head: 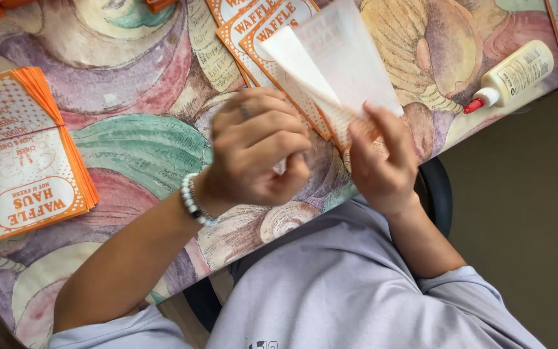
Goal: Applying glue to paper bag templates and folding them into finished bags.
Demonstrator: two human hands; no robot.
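Left hand point(259, 152), beaded bracelet point(194, 200) at the wrist, is curled shut on the lower end of a white, orange-edged folded paper sheet point(337, 61); right hand point(382, 161) pinches the same sheet's bottom corner, holding it up over the table edge. Behind it lie more orange-printed paper sheets point(253, 26) on the pastel shell-pattern tablecloth point(137, 97). Stack of orange-bordered paper sheets point(24, 152) far left, white glue bottle with red tip point(515, 74) far right.
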